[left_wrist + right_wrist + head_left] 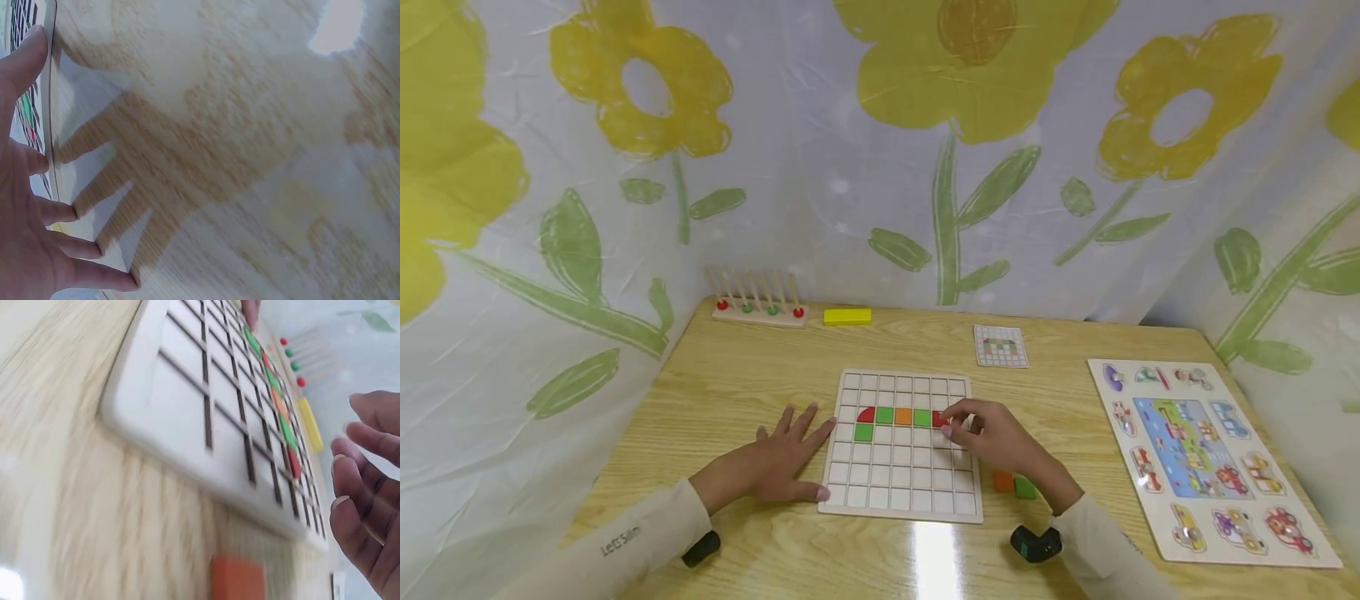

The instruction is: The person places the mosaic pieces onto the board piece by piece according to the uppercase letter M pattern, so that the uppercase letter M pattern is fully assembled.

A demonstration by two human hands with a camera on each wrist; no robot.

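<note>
A white grid board point(901, 498) lies flat on the wooden table. Across it runs a row of coloured tiles: a red rounded piece point(867, 414), green tiles around an orange tile point(903, 417), and a red piece point(294, 464) at the right end. One green tile point(863, 432) sits below the left end. My left hand point(771, 462) rests spread on the table, thumb and index finger touching the board's left edge. Over the row's right end hovers my right hand point(1000, 433), fingers loosely bent; the right wrist view shows it empty and apart from the red piece.
Right of the board lie a loose orange block point(1003, 482) and a green block point(1025, 487). Behind are a small pattern card point(1001, 347), a yellow box point(847, 317) and a pegged stand point(760, 314) with beads. A picture puzzle board point(1150, 508) lies at the right.
</note>
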